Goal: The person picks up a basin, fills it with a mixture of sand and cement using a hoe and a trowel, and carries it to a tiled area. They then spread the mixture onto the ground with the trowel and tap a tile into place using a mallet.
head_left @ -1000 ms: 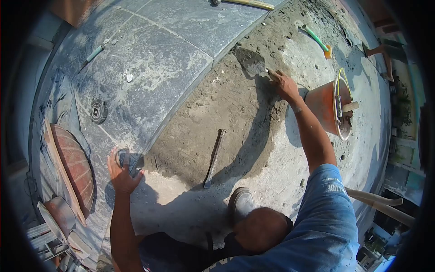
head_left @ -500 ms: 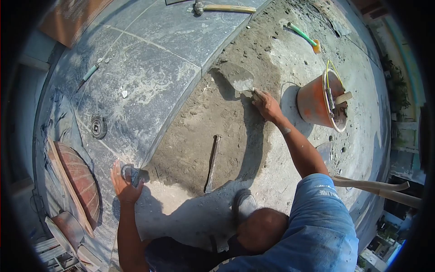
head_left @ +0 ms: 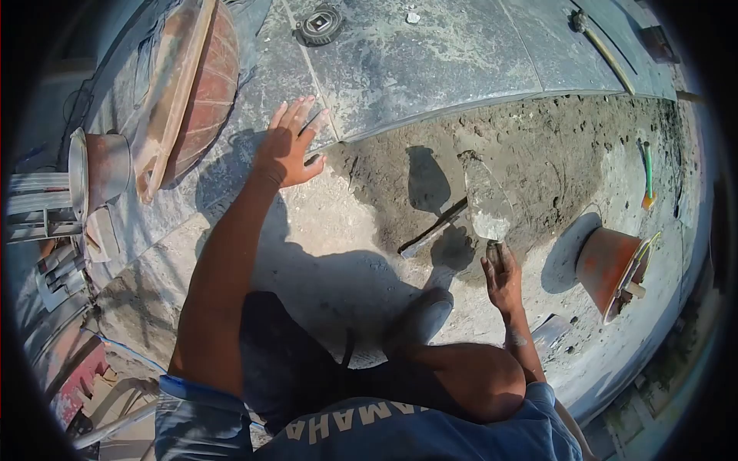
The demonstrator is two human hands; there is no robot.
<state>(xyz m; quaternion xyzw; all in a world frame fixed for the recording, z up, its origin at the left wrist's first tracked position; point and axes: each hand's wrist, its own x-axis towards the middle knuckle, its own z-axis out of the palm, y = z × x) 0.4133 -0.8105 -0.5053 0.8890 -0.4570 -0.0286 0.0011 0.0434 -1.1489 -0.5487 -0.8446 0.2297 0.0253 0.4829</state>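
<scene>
Two hands busy: right hand has a tight grip on the trowel (blade loaded with mortar, over the sand bed). Left hand is spread flat, holding nothing, on the stone slab edge. Orange bucket sits just right, a metal bar beside the blade.

Sandy ground: stone slabs, orange bucket, metal bar
</scene>
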